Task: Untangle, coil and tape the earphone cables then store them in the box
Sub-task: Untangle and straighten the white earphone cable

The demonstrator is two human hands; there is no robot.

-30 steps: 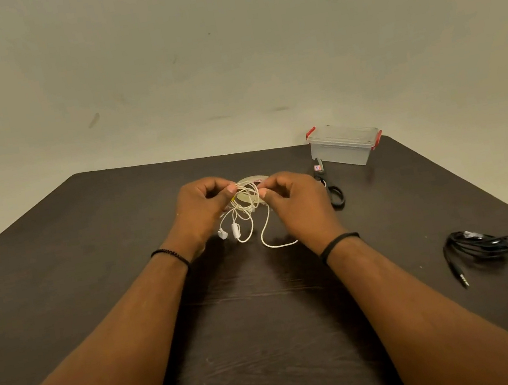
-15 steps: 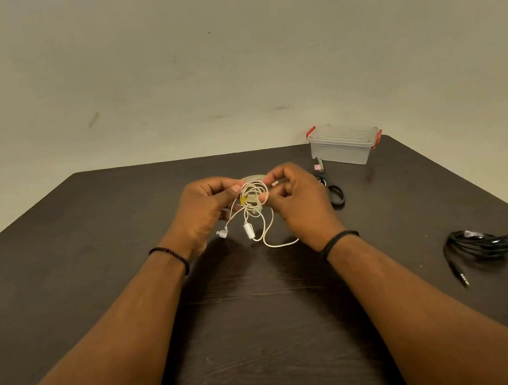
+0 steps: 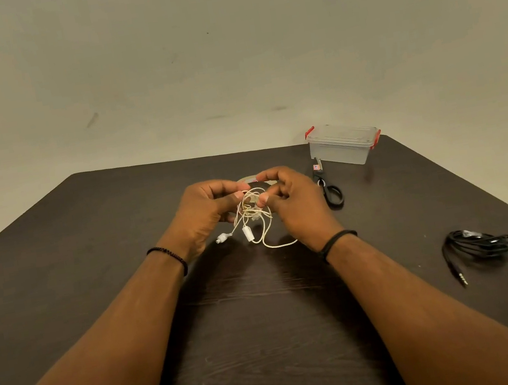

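Note:
A tangled white earphone cable (image 3: 254, 216) hangs between my hands above the middle of the dark table (image 3: 88, 253). My left hand (image 3: 205, 213) pinches its upper loops from the left, and my right hand (image 3: 291, 199) pinches them from the right. An earbud and the inline remote dangle below, and a loop trails onto the table. A roll of clear tape (image 3: 249, 180) lies just behind my hands, mostly hidden. A black earphone cable (image 3: 477, 247) lies bundled at the right, plug toward me. The clear box (image 3: 344, 147) with red latches stands closed at the far right.
Black-handled scissors (image 3: 329, 188) lie between my right hand and the box. The table's far edge runs close to a plain wall, and its right edge passes just beyond the black cable.
Both hands have lifted the white tangle slightly and drawn the loops apart; the remote and earbud now hang lower. Box, scissors and black cable have not moved.

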